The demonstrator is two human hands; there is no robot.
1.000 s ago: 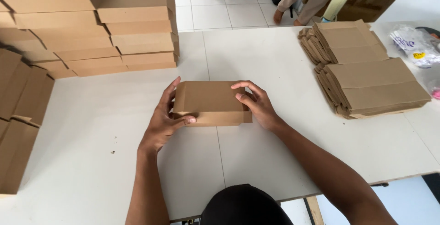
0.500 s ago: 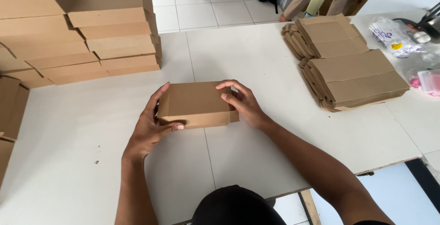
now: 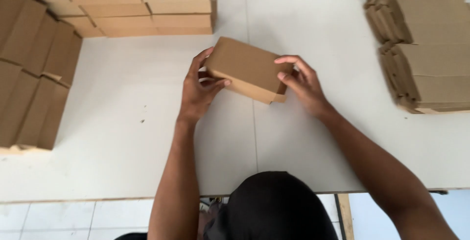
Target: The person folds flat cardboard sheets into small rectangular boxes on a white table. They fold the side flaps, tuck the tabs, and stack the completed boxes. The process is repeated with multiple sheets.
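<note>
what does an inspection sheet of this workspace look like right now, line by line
surface: white table, a seam running down its middle, a few small dark specks left of centre
job's things: one folded brown cardboard box, tilted, held over the table centre
clutter: stacked finished boxes at top left, more cardboard rows along the left edge, piles of flat cardboard blanks at right
grippers: left hand grips the box's left end, thumb on its front side; right hand has its fingers on the right end
cables: nothing seen
surroundings: pale tiled floor below the table edge
</note>
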